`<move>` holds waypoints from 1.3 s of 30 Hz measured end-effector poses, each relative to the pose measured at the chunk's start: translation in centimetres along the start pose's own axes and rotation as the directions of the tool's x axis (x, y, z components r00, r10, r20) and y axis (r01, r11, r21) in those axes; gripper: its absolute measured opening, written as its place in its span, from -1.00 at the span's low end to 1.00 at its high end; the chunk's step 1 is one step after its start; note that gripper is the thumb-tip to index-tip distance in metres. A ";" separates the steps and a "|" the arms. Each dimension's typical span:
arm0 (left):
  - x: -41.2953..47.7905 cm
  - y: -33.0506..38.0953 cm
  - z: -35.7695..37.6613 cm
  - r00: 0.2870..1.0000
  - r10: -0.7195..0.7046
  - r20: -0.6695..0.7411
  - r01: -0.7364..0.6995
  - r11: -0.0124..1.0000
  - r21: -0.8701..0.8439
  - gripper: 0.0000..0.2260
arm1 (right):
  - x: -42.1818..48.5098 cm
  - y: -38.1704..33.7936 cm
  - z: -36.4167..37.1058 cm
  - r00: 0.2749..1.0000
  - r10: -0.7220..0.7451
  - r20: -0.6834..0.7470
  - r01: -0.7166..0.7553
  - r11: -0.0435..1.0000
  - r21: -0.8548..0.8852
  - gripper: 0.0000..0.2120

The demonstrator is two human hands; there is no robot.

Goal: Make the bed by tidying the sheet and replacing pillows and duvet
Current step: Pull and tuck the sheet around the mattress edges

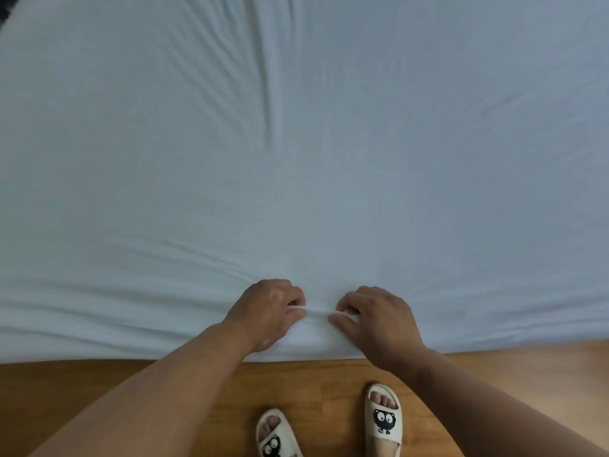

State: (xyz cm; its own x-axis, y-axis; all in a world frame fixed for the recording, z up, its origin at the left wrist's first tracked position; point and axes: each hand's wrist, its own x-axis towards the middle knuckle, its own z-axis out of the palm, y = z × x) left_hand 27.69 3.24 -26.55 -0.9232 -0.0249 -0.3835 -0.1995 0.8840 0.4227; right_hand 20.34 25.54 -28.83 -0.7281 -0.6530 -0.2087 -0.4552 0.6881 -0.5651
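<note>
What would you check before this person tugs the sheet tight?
1. Left hand pinches the sheet at its near edge: ok.
2. Right hand pinches the same edge: ok.
3. Sheet smooth: not ok, creases run up the middle.
4. Slippers both on the wooden floor: ok.
5. Pillows and duvet close by: cannot tell, none in view.

Your sheet [329, 192] is plain pale white, spread flat and filling the view ahead of you, with its near edge hanging down the side. Long creases fan out from that edge, the deepest bundle running away left of centre. There your left hand [270, 311] and right hand [375, 319] each pinch a small fold of it.
</note>
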 end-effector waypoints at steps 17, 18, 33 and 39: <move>-6.1 -20.8 -5.1 0.968 0.120 -0.221 -0.065 0.969 0.239 -0.91 | 8.1 -18.5 12.5 0.992 0.039 -0.118 -0.043 0.999 -0.029 -0.84; -5.8 -21.0 -5.1 0.974 0.099 -0.206 -0.050 0.973 0.227 -0.91 | 8.4 -18.5 12.5 0.992 0.053 -0.112 -0.057 0.998 -0.039 -0.83; -9.2 -20.1 -6.2 0.998 -0.017 -0.055 0.017 1.000 -0.007 -0.87 | 5.2 -19.1 11.0 0.998 0.061 0.006 -0.061 0.997 0.050 -0.78; -11.2 -22.3 -5.7 0.997 0.071 -0.044 -0.071 0.997 0.001 -0.75 | 5.9 -20.3 11.7 0.998 0.037 0.044 -0.035 0.998 -0.048 -0.76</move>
State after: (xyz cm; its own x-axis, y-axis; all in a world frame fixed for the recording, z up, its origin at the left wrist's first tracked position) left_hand 40.61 -18.82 -27.04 -0.9486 0.0171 -0.3161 -0.1334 0.8839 0.4482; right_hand 31.31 4.06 -27.94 -0.7213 -0.6401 -0.2643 -0.4535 0.7250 -0.5183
